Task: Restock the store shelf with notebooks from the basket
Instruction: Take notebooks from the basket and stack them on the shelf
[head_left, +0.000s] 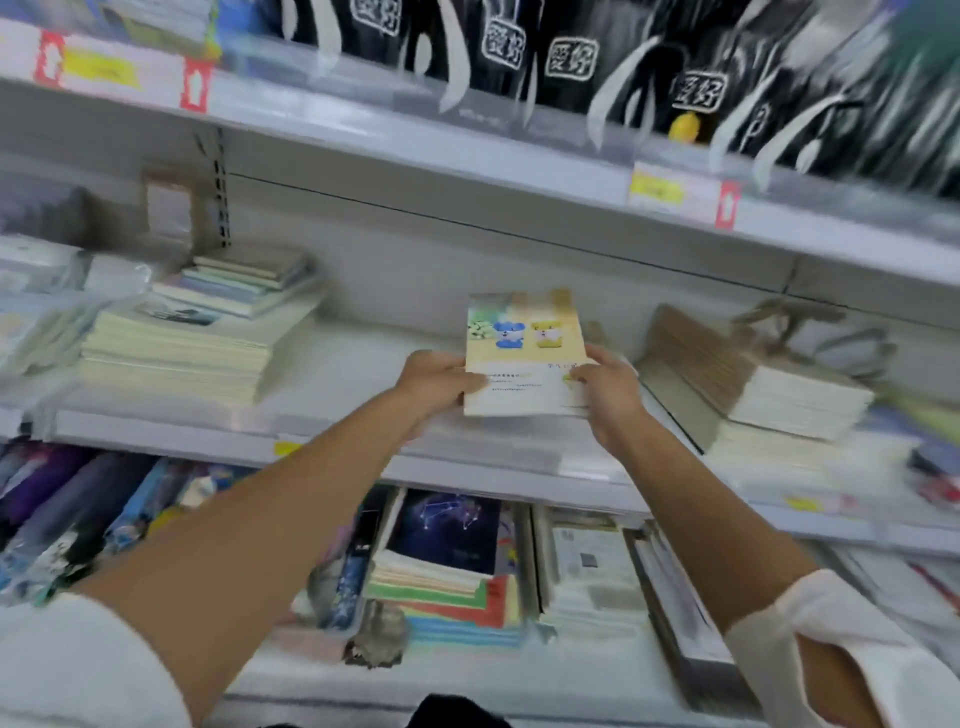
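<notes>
white shelf (363, 364) (notebook stacks (176, 343) atop)

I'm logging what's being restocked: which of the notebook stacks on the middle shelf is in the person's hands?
The stack with the yellow cartoon-animal cover, gripped by the left hand and right hand; the cream-paged stack and the brown-covered stack lie untouched.

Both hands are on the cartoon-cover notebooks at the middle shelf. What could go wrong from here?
1. The left hand and right hand grip the cartoon-cover notebooks only at their near end. The far end looks unsupported, so they could fan apart or slip while being set down.
2. The brown-covered pile beside the right hand already leans, and a nudge might shift it further.
</notes>
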